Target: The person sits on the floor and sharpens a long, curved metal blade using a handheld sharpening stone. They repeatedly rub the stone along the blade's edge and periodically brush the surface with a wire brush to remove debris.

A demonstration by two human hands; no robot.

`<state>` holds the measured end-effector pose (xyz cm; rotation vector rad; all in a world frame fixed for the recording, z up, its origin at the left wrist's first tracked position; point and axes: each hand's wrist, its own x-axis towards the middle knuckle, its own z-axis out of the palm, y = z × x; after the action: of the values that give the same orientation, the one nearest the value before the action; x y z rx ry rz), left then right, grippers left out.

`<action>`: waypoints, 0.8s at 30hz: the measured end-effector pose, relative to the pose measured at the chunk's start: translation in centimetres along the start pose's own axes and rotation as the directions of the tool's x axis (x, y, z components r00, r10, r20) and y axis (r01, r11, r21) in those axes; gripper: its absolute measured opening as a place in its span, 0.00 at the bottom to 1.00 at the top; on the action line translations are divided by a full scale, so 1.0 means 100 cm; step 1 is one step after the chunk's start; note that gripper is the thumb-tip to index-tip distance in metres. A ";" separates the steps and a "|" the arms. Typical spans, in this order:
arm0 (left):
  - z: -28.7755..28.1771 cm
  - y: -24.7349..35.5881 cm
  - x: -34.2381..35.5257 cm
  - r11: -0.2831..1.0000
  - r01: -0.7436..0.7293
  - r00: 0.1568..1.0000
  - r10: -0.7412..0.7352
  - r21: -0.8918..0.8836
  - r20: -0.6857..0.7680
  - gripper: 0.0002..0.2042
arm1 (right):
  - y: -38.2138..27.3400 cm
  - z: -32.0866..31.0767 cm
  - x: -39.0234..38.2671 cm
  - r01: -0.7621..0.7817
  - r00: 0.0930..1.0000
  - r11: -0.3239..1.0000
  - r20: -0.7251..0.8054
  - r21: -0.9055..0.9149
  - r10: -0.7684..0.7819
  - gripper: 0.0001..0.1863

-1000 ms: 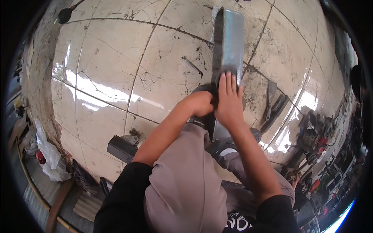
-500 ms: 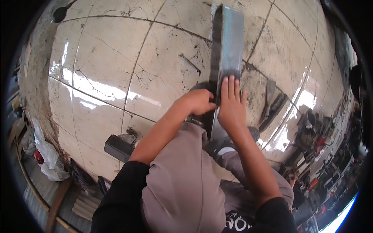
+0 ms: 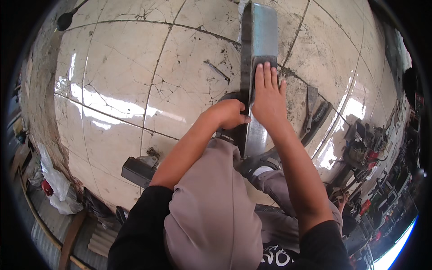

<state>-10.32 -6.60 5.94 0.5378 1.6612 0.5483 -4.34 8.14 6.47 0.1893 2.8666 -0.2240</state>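
A long grey metal channel (image 3: pixel 264 38), its top face smooth with a bluish sheen, runs away from me between my feet. My right hand (image 3: pixel 270 96) lies flat on that face, fingers stretched forward. Beneath its fingertips is a dark sheet (image 3: pixel 265 59) that looks like sandpaper; most of it is covered by the hand. At the channel's left side my left hand (image 3: pixel 230 113) is closed, with thumb and curled fingers on the edge. Its fingertips are partly hidden.
Right of the channel lie a scraper (image 3: pixel 310 105) and a dark brush (image 3: pixel 321 117). A thin metal rod (image 3: pixel 217 70) rests on the cracked tiles to the left. Near my left elbow is a dark rectangular tube (image 3: pixel 137 171). Cluttered tools and parts (image 3: pixel 364 148) line the right side.
My right hand has slid forward along the channel, carrying the dark sheet away from me. The left hand keeps its place at the edge.
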 end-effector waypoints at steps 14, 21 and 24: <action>0.011 -0.005 0.003 0.997 -0.079 0.994 0.080 0.019 -0.071 0.22 | 0.006 0.000 0.001 -0.019 0.999 0.999 -0.042 -0.033 0.017 0.38; 0.008 -0.006 0.003 0.996 -0.088 0.992 0.086 -0.017 -0.094 0.21 | -0.003 -0.006 -0.026 0.016 0.999 1.000 0.041 0.006 -0.016 0.37; 0.012 -0.007 0.005 0.998 -0.057 0.994 0.053 -0.037 -0.094 0.21 | 0.001 -0.004 0.006 0.016 0.997 0.997 -0.078 -0.079 -0.022 0.35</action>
<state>-9.27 -6.74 4.96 0.5377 1.7235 0.6538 -5.01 8.35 6.66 0.1593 2.9499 -0.1102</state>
